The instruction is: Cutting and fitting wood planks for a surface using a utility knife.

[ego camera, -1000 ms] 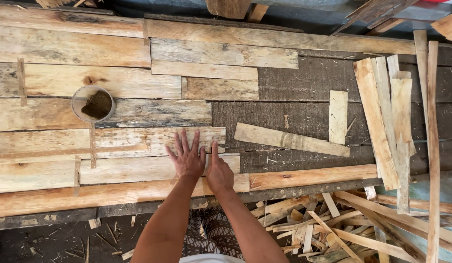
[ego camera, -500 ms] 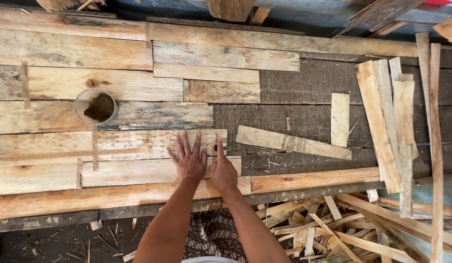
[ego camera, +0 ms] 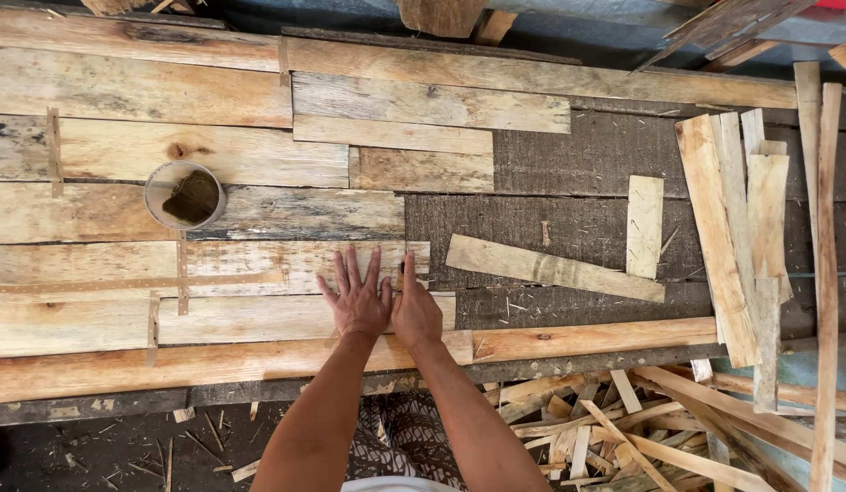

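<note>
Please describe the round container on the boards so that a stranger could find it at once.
On the wooden workbench covered with pale planks, look up and left of the left hand. There sits a small round whitish container holding something dark brown. It is the only round thing among straight boards.

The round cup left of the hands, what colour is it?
The round cup is off-white, with something olive-brown inside; it shows in the head view, the only one.

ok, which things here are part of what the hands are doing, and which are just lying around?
In hand:
left hand, flat on a pale board
right hand, holding a small dark tool at the board's end
board below, under the palms

Lying about:
cup
loose slat
short piece
plank stack
offcuts
</note>
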